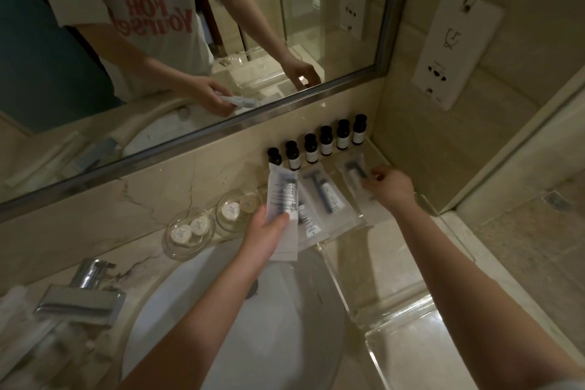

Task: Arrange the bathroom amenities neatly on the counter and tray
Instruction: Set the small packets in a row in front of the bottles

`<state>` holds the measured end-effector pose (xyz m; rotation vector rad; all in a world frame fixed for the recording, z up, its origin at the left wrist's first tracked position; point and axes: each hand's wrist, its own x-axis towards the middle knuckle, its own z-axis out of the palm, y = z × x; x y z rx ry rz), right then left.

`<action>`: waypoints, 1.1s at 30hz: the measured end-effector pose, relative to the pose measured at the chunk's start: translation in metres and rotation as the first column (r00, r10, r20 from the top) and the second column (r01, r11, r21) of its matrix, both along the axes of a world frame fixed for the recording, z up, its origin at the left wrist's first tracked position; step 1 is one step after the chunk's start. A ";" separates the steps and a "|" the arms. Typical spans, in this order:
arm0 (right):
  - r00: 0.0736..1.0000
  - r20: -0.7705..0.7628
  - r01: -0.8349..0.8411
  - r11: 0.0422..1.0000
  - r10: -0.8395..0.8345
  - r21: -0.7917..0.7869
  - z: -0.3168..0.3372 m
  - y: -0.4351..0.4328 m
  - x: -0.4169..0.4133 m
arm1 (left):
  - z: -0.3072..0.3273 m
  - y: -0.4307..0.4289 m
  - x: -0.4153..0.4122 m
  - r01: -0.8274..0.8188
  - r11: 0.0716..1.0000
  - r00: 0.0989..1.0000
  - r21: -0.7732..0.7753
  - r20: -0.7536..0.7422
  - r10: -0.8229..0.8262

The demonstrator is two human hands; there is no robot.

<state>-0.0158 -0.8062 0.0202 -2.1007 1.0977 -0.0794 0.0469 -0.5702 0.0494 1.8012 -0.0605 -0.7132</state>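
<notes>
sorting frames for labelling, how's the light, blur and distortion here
Head view: dim yellowish light; the wide-angle lens skews the mirror frame; glare on the faucet and clear tray; right hand motion-blurred; print on the packet in the left hand unreadable; bottom-left corner smeared.

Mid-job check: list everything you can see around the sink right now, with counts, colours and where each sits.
bottles: six, dark with pale labels, in a row under the mirror
glass dishes: two, clear, counter behind the basin
round soaps: four, white, two per dish
tray: one, clear, counter right of the basin
tray packets: at least two, clear and white, flat on the tray
wrapped items: blurred, pale, count unclear, left of the tap
tap: one, chrome
basin: one, white
mirror: one
socket plate: one, white, right wall
left hand: holds the held packet
right hand: pinches the right-end packet
</notes>
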 end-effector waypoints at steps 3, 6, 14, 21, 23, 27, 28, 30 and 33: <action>1.000 0.007 -0.015 0.999 0.015 -0.044 -0.004 0.000 0.005 | -0.002 0.002 0.001 -0.007 1.000 1.000 0.004 -0.005 0.007; 0.998 0.061 -0.023 1.000 0.022 0.019 -0.004 0.001 0.014 | -0.003 0.002 0.003 -0.017 1.000 1.000 -0.001 0.003 0.017; 0.996 0.058 -0.063 0.998 0.063 -0.005 -0.011 0.003 0.023 | -0.002 0.001 0.005 -0.011 1.000 1.000 0.015 0.013 0.010; 0.996 0.079 -0.031 0.999 0.032 -0.020 -0.013 -0.002 0.017 | 0.003 -0.001 0.004 -0.016 1.000 1.000 0.008 0.022 0.016; 0.996 0.068 -0.048 0.998 0.050 -0.028 -0.014 -0.002 0.016 | 0.005 -0.002 0.004 -0.015 1.000 0.999 -0.007 0.029 0.015; 0.997 0.028 -0.067 0.982 0.073 -0.174 -0.008 0.004 0.012 | 0.010 -0.003 0.004 0.009 1.000 0.999 -0.017 0.038 -0.008; 0.994 0.099 -0.031 0.982 0.050 -0.186 -0.004 0.009 0.011 | 0.011 -0.003 0.004 0.013 1.000 0.999 -0.023 0.037 -0.012; 0.948 0.318 0.004 0.996 0.024 -0.087 0.010 0.024 0.009 | 0.016 -0.002 0.004 0.030 0.998 0.999 -0.052 0.032 -0.028; 0.862 0.491 -0.241 0.953 0.123 0.186 0.037 0.050 0.005 | 0.025 -0.002 0.001 0.153 0.988 0.979 0.012 0.136 -0.153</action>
